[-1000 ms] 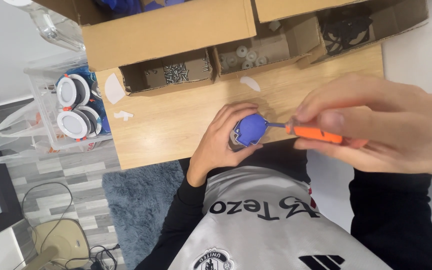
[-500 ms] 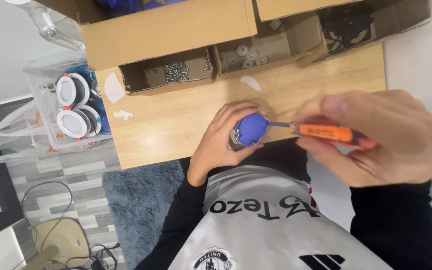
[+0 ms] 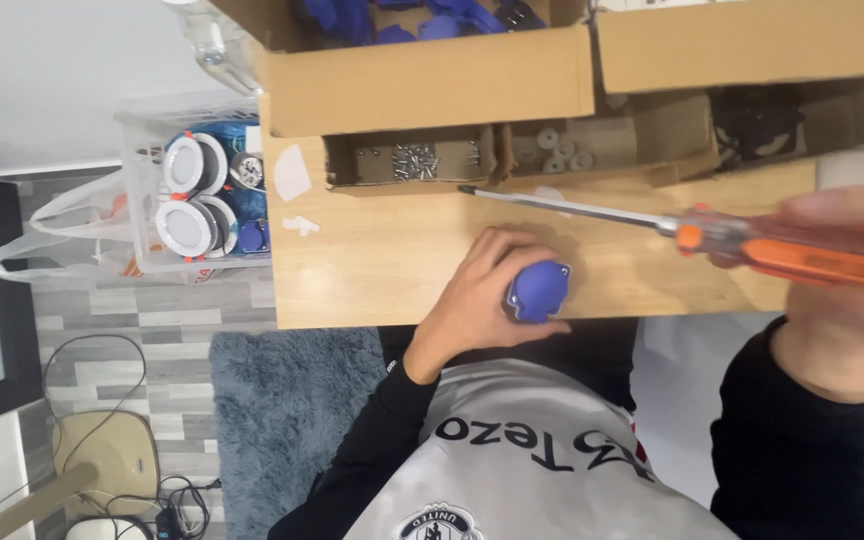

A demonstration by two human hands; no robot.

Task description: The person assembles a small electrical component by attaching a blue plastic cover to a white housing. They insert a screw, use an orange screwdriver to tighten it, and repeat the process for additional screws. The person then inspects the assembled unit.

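the left hand (image 3: pixel 477 290) is closed around a blue round part (image 3: pixel 539 290) at the near edge of the wooden table (image 3: pixel 372 270), while the right hand (image 3: pixel 842 300) clasps an orange-handled screwdriver (image 3: pixel 712 238) (tip near the screw-filled cardboard tray (image 3: pixel 407 160)).

1. You see a bright, evenly lit scene under soft indoor light; its source is out of view.
2. Beneath the fingers of your left hand (image 3: pixel 482 295), a faint soft shadow lies on the wooden table (image 3: pixel 382 270).
3. Your right hand (image 3: pixel 847 300) sits very close to the lens, so it looks large and soft-edged, slightly out of focus.
4. The orange screwdriver (image 3: pixel 712 235) handle by those fingers is mildly blurred; its metal shaft carries a thin bright glint.
5. The white wall (image 3: pixel 62 80), far left of your fingers, is nearly washed out.
6. The cardboard box (image 3: pixel 432 80) beyond your fingertips is sharp, its open compartments in shade.
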